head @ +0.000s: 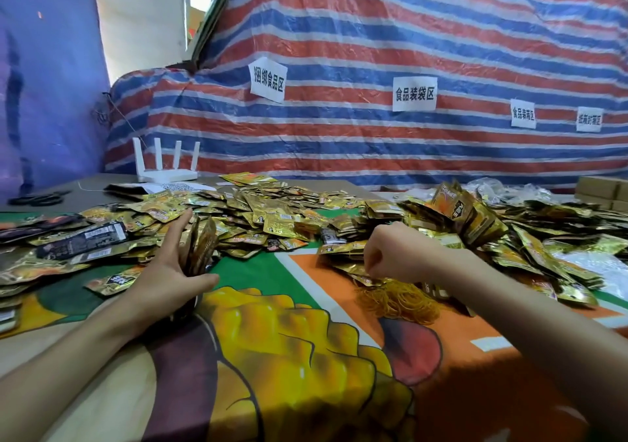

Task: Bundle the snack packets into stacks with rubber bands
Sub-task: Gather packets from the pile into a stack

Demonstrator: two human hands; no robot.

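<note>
Progress: seemingly midway, loose snack packets heaped across the tabletop's far half | left hand clasps an upright unbanded stack, left-centre | right hand curled over rubber bands, grip unclear | bundled-looking stacks toward the right | cardboard boxes at the far-right corner, contents hidden

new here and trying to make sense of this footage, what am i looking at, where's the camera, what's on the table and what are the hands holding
No machine here: these are a person's two bare hands, filmed by one wide-angle camera worn on the head, looking down. A printed cloth is strewn with gold snack packets, plus a heap of rubber bands. The left hand holds a stack of packets on edge. The right hand, fingers curled, is at the rubber bands; whether it holds one is hidden.
</note>
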